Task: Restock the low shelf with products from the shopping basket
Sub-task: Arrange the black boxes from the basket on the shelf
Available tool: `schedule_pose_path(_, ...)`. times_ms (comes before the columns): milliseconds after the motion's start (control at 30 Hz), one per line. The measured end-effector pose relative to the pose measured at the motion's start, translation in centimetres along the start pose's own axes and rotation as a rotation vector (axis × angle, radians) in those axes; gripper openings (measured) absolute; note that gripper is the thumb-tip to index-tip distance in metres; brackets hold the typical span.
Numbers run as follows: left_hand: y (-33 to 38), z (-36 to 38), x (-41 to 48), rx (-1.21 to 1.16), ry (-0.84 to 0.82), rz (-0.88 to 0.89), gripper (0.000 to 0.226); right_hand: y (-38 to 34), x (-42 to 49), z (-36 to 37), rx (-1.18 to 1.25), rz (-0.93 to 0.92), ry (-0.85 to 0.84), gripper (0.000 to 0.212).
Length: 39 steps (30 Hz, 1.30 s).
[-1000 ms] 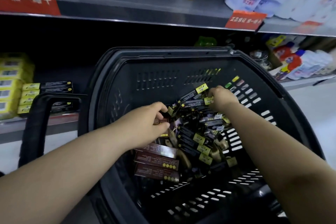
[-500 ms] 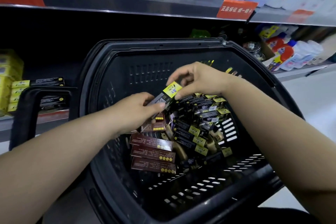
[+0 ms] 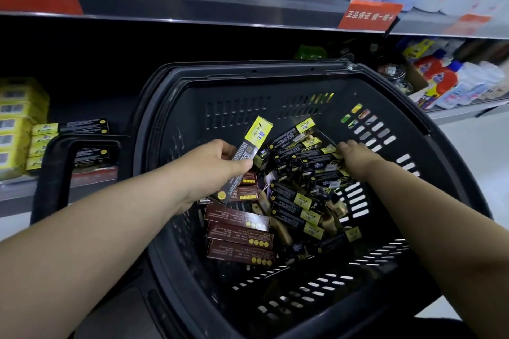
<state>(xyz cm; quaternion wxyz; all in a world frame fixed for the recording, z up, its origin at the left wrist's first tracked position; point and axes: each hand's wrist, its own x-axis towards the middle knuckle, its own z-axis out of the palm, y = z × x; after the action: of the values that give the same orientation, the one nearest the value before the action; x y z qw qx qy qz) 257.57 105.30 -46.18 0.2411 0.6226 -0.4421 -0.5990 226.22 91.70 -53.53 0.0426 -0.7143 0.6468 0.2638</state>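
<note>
Black-and-yellow box (image 3: pixel 254 140) gripped in our left hand (image 3: pixel 209 173), we're gathering stock; right hand (image 3: pixel 358 155) touches boxes (image 3: pixel 316 166) by the right wall of the basket (image 3: pixel 248 71), grip unclear. Next: carry to the low shelf (image 3: pixel 91 176).

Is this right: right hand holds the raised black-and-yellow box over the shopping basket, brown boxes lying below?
No. Head view: the left hand holds the raised black-and-yellow box over the shopping basket, brown boxes lying below; the right hand touches the pile.
</note>
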Motion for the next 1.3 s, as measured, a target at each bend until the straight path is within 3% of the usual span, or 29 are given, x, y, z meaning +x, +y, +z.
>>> schedule_pose_path(233,0.2,0.0,-0.3,-0.006,-0.011,-0.001,0.022,-0.5,0.2,0.5,-0.079,0.014,0.032,0.064)
schedule_pose_path(400,0.0,-0.1,-0.4,-0.003,-0.032,-0.012,0.027,-0.6,0.2,0.6,0.112,0.07,0.004,0.051)
schedule_pose_path(533,0.1,0.0,-0.3,0.0,-0.043,-0.026,0.027,0.1,0.1,-0.4,0.111,0.017,-0.003,0.05)
schedule_pose_path(600,0.1,0.0,-0.2,-0.004,-0.039,-0.027,0.025,0.5,-0.1,-2.0,0.337,-0.064,-0.079,0.04)
schedule_pose_path(700,0.2,-0.1,-0.2,-0.025,-0.007,-0.004,0.024,0.0,-1.8,-5.6,1.005,-0.242,-0.305,0.03)
schedule_pose_path(767,0.3,-0.2,-0.2,-0.051,0.003,0.007,0.027,-1.1,-2.8,-7.5,1.211,-0.385,-0.443,0.031)
schedule_pose_path(900,0.6,-0.1,-0.5,-0.178,-0.081,-0.009,0.028,-5.0,-4.2,-9.7,1.296,-0.654,-0.506,0.032)
schedule_pose_path(1100,0.8,0.1,-0.9,-0.247,-0.146,-0.045,0.037,-9.0,-5.1,-9.8,1.439,-0.745,-0.682,0.071)
schedule_pose_path(1233,0.6,0.1,-0.9,-0.141,-0.141,-0.026,0.045,-9.7,-4.8,-8.6,1.525,-0.68,-0.707,0.049)
schedule_pose_path(1300,0.2,0.0,-0.7,-0.078,-0.11,-0.04,0.048,-9.2,-4.1,-7.5,1.328,-0.566,-0.597,0.04)
